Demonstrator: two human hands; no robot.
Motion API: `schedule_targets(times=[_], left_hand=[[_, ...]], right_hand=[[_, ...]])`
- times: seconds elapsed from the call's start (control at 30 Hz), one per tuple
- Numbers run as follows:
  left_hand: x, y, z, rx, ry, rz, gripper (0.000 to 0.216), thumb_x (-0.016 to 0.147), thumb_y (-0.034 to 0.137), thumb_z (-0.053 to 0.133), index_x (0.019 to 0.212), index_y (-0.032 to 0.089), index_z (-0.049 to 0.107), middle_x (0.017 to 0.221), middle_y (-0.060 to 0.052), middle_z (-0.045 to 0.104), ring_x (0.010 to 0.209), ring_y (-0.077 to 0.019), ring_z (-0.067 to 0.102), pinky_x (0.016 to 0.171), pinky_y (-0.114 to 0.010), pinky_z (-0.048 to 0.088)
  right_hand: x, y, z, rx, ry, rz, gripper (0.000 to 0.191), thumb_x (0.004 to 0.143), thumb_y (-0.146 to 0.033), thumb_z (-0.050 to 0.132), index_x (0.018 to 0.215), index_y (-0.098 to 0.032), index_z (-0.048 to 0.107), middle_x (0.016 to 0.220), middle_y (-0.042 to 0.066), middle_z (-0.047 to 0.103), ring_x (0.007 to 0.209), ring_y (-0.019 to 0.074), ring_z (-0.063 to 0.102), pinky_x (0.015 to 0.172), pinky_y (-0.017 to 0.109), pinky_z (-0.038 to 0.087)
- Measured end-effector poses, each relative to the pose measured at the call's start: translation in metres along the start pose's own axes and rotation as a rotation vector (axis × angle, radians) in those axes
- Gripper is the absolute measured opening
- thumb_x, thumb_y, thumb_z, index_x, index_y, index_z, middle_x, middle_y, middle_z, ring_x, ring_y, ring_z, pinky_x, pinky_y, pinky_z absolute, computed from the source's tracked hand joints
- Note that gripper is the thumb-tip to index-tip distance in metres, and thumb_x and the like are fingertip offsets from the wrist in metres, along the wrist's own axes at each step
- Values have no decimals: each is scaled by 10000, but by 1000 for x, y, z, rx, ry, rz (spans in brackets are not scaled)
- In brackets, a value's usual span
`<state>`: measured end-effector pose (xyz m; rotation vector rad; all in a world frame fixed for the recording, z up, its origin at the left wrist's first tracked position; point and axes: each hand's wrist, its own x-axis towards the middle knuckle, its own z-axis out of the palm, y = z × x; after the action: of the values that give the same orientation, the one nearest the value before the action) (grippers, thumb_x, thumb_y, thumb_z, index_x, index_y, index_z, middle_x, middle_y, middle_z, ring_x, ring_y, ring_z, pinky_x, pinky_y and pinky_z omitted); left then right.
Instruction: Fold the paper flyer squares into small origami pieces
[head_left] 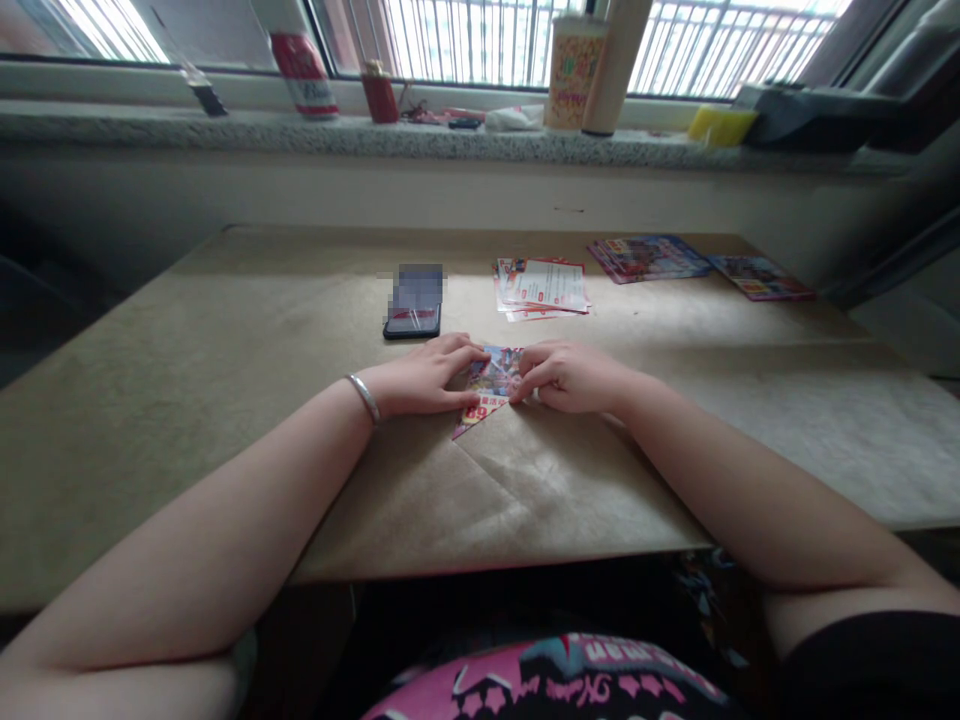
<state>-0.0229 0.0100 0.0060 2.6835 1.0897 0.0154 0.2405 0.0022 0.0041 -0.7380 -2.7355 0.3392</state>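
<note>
Through the head camera I see the folded, multicoloured printed paper (pixel 495 370) on the beige counter (pixel 225 400) between my spread left hand (pixel 429 378) and curled right hand (pixel 576 378), both touching it, right pinch unclear, its slanted edge running from near-left rightward and away.

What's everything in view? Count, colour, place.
table: 1, tan, centre
paper: 1, multicoloured, table centre
phone: 1, dark, beyond paper
cards: one pile, white-red, right of phone
flyers: several, multicoloured, back right
sill: 1, grey, behind table
brush-like item: 1, dark, sill left
can: 1, red, sill left
container: 1, red, right of can
clutter: uncounted, mixed, sill centre
cup: 1, beige, right of clutter
tube: 1, tan, beside cup
block: 1, yellow, sill right
boxy item: 1, dark, sill right
window: 1, pale, behind sill
bracelet: 1, silver, left wrist
shirt: 1, pink-black, bottom edge
left hand: 1, bare, on paper
right hand: 1, bare, on paper
</note>
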Motion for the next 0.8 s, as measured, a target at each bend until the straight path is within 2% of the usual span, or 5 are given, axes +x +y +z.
schedule_targets(times=[0.33,0.8], left_hand=[[0,1,0,11,3,-5,661,861,549,501,1394,166,423,1435,-126,398,1383,-262,334,1167,-346,245],[0,1,-1,0,14,0,663,850,556,505,1383,167,436,1425,-119,420,1376,-251,349,1162,-345,264]], right_hand=[[-6,15,-14,6,-69,127,402,777,-56,491,933,-276,789,952,32,686,825,141,610,792,280,442],[-27,51,-28,-57,-27,323,402,759,-64,471,862,-278,795,907,13,697,798,151,621,768,288,460]])
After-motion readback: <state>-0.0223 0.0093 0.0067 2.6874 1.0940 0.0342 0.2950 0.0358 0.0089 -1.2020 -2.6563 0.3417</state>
